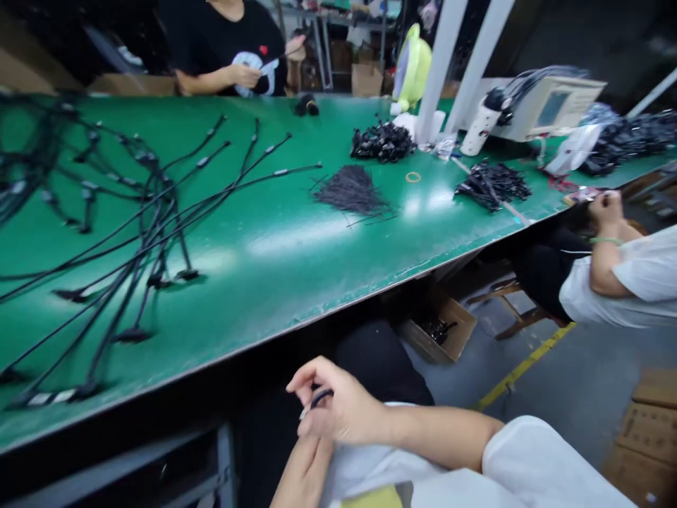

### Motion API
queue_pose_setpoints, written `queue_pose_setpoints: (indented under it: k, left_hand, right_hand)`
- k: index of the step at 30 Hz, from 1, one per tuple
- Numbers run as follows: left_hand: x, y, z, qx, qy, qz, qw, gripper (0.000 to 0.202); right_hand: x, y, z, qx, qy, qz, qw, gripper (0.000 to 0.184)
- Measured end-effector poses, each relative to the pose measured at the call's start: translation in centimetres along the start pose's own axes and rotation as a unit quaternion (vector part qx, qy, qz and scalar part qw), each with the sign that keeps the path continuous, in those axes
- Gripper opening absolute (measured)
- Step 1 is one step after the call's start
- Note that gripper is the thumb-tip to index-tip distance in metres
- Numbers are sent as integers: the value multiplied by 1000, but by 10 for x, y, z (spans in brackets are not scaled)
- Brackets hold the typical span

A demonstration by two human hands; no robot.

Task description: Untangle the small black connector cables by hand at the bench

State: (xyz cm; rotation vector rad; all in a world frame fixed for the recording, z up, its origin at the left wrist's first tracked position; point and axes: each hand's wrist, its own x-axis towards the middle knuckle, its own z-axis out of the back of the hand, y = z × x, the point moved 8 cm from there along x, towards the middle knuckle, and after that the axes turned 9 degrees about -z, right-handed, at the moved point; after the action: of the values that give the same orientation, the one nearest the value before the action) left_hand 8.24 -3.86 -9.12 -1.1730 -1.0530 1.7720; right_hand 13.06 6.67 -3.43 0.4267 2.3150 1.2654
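Beyond your right grip [341, 406], black cable harnesses [156, 226] sprawl over the green worktop [275, 282]; that grip's closed on a small black loop [321, 398], left grip [304, 469] just below, state unclear.

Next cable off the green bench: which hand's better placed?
Left hand, probably. The right hand is pinching a small black piece, while the left shows nothing held, though the right partly hides it.
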Motion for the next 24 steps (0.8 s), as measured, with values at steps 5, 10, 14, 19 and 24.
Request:
queue_pose_setpoints:
  k: [5,10,14,19,24]
  left_hand:
    - [9,-25,-2,-51,48,-3,998,39]
    - [25,-15,-2,-200,141,-24,969,32]
    - [18,-7,-23,-454,213,75,862,48]
    - [14,-11,-33,-604,204,145,757,50]
    - [24,-18,-35,-577,230,116,775,49]
  right_hand:
    - [4,9,-8,-33,-10,14,999,57]
    - [33,-8,-2,44,-59,-38,997,15]
    - [50,-21,-6,90,-10,-107,990,17]
    - [52,-10,2,85,0,-99,991,15]
    - [55,-7,-1,54,52,-98,992,15]
